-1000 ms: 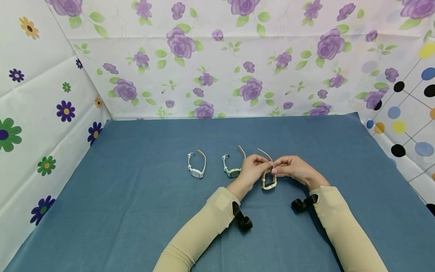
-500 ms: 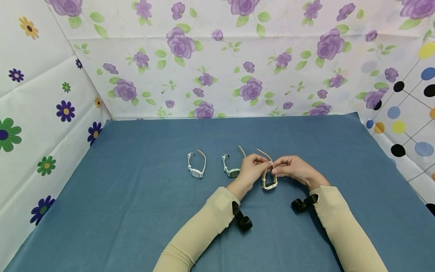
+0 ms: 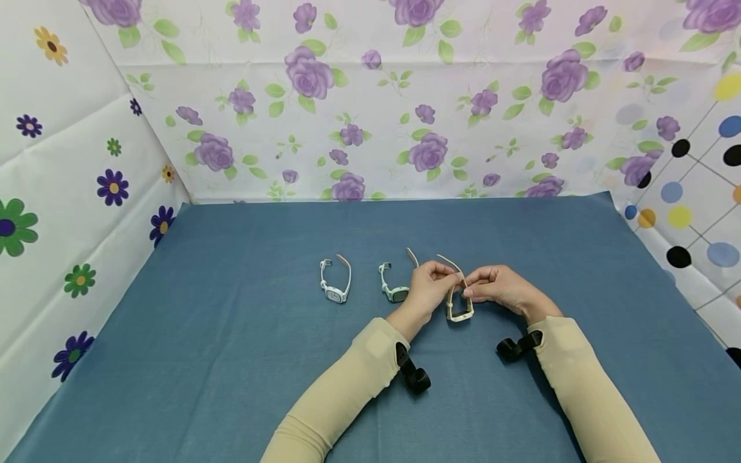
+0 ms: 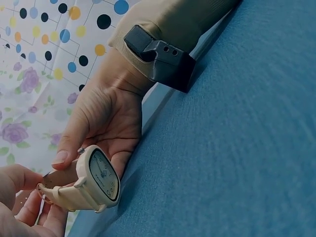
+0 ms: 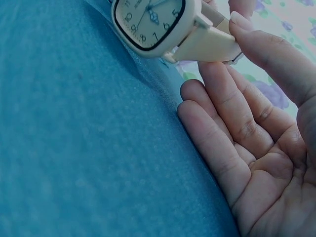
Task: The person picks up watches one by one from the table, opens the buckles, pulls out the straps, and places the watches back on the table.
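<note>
A cream wristwatch (image 3: pixel 460 317) with a squarish case stands between my two hands, its case low over the cloth and one strap end sticking up. Thumb and fingers of my left hand (image 3: pixel 427 289) pinch the strap near the buckle, seen close in the left wrist view. From the other side my right hand (image 3: pixel 503 287) pinches the strap between thumb and fingertips. The dial (image 4: pixel 103 173) shows in the left wrist view; in the right wrist view the watch case (image 5: pixel 153 24) is partly cut off by the top edge. Fingers hide part of the strap in the head view.
Just left of my left hand lies a pale green wristwatch (image 3: pixel 398 295), partly covered by that hand. A white wristwatch (image 3: pixel 334 295) lies further left, its strap unfastened. Blue cloth (image 3: pixel 260 360) covers the table, with a flowered curtain (image 3: pixel 347 116) behind it.
The cream wristwatch's case has shifted very slightly to the right. Both hands keep their grip in about the same place.
</note>
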Tool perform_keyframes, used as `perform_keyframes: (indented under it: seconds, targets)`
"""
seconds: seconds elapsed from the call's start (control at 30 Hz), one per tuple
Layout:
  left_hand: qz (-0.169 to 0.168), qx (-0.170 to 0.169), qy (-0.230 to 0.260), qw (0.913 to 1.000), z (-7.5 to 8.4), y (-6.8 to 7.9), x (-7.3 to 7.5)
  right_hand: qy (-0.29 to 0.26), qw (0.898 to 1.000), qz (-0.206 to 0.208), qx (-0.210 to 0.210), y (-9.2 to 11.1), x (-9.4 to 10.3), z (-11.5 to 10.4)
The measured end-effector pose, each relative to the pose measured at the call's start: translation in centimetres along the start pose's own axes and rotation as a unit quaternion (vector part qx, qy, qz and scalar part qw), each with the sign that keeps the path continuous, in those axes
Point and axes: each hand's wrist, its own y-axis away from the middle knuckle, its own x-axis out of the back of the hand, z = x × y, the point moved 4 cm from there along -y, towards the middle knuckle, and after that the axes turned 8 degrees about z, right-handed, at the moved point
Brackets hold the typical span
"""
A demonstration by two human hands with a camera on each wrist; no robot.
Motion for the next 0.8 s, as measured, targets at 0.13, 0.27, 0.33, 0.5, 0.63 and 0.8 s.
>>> perform_keyframes:
  seconds: [0.13, 0.27, 0.33, 0.5, 0.63, 0.8]
  targets:
    - [0.002, 0.001, 0.003, 1.0, 0.11, -0.03, -0.01, 0.0, 1.0, 0.0, 0.0, 0.05, 0.0, -0.03]
    - [0.005, 0.002, 0.0, 1.0, 0.11, -0.07, 0.03, -0.003, 1.0, -0.002, 0.002, 0.03, -0.03, -0.03]
    - [0.007, 0.002, 0.001, 1.0, 0.08, -0.1, 0.04, -0.002, 1.0, -0.003, 0.003, -0.01, -0.01, 0.0]
    - [0.015, 0.003, 0.009, 0.9999, 0.02, -0.21, 0.06, 0.005, 1.0, -0.005, 0.003, -0.13, 0.02, 0.1]
    - [0.022, 0.004, 0.01, 0.9997, 0.05, -0.26, 0.11, 0.008, 1.0, -0.004, 0.001, -0.12, 0.0, 0.11]
    - [0.027, 0.004, 0.003, 0.9996, 0.22, -0.22, 0.18, 0.009, 1.0, -0.002, -0.002, -0.11, 0.02, 0.1]
